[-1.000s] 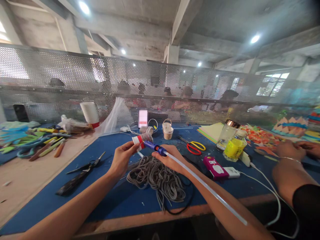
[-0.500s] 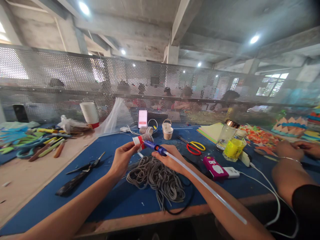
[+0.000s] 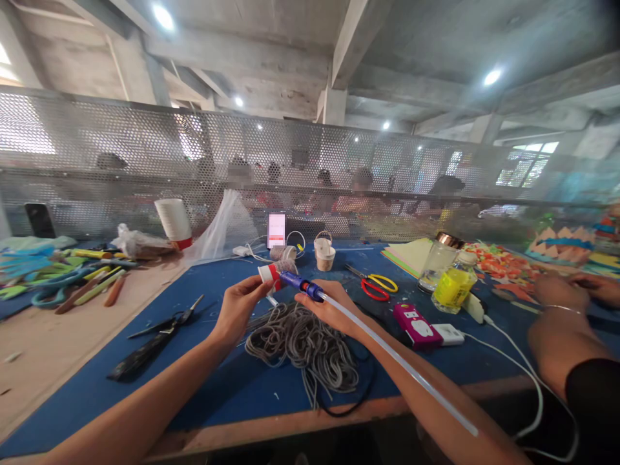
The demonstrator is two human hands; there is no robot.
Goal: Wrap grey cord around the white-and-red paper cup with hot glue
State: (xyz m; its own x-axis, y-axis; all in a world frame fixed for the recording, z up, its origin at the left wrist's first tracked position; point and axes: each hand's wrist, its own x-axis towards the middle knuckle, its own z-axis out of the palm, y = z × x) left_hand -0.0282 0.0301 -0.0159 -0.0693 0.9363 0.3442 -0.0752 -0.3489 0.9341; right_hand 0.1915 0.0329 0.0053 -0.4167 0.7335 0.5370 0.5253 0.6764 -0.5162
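Between its fingers and thumb my left hand [image 3: 238, 302] grips a red and white paper cup [image 3: 269, 272], tipped on its side with grey cord around part of it. My right hand [image 3: 334, 305] is closed on a blue glue gun [image 3: 303, 284], whose nozzle end is at the cup's side; whether it touches, I cannot tell. A long clear glue stick [image 3: 397, 363] sticks out of the gun's back along my right forearm. Under both hands lies a loose heap of grey cord [image 3: 305, 349].
Black-handled scissors [image 3: 157, 339] lie at left, red-and-yellow scissors [image 3: 378, 285] at right. Beyond the hands stand a small basket [image 3: 324, 253] and a phone [image 3: 276, 231]. A yellow bottle [image 3: 454, 284], a glass jar [image 3: 436, 265] and a purple power strip [image 3: 417, 326] stand right. A co-worker's arm [image 3: 557, 323] rests far right.
Almost nothing differs. The cup and my left hand have shifted very slightly to the right, while the glue gun stays at the cup's side.
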